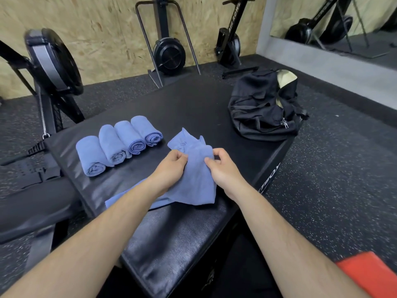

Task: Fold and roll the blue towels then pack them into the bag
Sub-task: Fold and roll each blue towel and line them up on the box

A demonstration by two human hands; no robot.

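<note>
A loose blue towel (196, 179) lies crumpled on the black padded box (189, 108) in front of me. My left hand (169, 168) pinches its left edge. My right hand (223, 168) pinches its upper right edge, and both hands lift the cloth slightly. Several rolled blue towels (117, 143) lie side by side in a row to the left on the box. A black bag (264, 106) sits at the far right corner of the box, its top unzipped with a pale lining showing.
Rowing machines stand around: one (51, 61) at the left, another (169, 52) against the wooden wall, a third (231, 41) to its right. A mirror (343, 24) fills the upper right. A red pad (369, 274) lies at the lower right on the speckled floor.
</note>
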